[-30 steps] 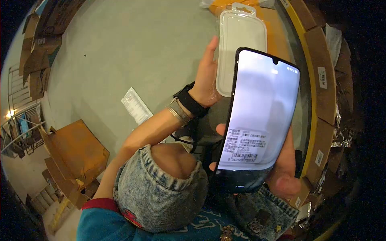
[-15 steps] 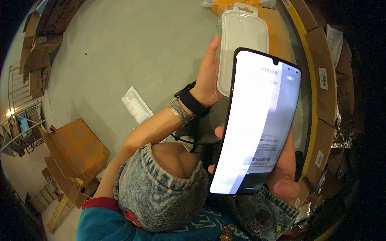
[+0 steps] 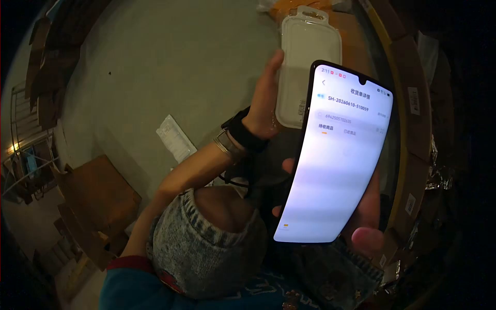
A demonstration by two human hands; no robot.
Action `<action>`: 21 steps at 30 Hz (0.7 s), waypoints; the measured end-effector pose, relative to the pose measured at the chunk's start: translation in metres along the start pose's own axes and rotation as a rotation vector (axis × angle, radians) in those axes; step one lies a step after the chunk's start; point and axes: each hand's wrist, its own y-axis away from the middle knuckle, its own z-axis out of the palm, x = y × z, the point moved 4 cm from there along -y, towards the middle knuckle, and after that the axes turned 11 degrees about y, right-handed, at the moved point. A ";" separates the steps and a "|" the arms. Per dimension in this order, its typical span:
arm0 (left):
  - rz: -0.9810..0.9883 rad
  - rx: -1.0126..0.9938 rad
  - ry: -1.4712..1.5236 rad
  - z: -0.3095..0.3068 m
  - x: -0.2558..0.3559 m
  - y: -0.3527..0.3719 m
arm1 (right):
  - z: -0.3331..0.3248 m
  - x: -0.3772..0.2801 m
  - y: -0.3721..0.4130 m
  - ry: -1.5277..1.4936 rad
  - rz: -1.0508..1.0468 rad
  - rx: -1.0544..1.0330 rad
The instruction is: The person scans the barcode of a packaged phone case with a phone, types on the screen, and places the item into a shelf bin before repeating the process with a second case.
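My left hand [image 3: 262, 108] grips a flat white blister pack [image 3: 311, 46] with a hang tab at its top end. A small barcode label shows near the pack's lower edge. Closer to the camera, my right hand [image 3: 368, 212] is wrapped round a smartphone [image 3: 336, 165], fingertips at its left edge and thumb at its lower right. The lit screen shows Chinese text, a code starting with SH and two tabs. Part of the pack and most of my right palm are hidden behind the phone.
On the grey floor lies a white labelled packet [image 3: 176, 137]. An open cardboard box [image 3: 103, 194] stands at the left, near a metal rack [image 3: 31, 150]. Cardboard boxes with labels [image 3: 412, 101] line the right side. An orange package [image 3: 295, 7] sits at the top.
The phone screen has switched from a scanning view with a barcode to a list page. The picture has darkened. The pack has shifted slightly down and left, and its barcode now shows.
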 end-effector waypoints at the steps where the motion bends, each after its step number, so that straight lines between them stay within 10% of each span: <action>1: -0.036 0.024 -0.016 -0.001 -0.001 0.001 | -0.001 0.001 -0.001 0.009 -0.012 -0.001; 5: -0.098 -0.137 0.012 0.007 0.008 0.010 | -0.003 -0.004 -0.001 -0.005 -0.042 0.040; 11: 0.438 0.202 -0.825 0.031 0.055 0.017 | -0.009 -0.012 -0.001 -0.019 -0.124 0.162; 21: 0.915 -0.009 -0.978 0.103 0.059 0.044 | -0.018 -0.019 0.022 0.186 -0.237 0.145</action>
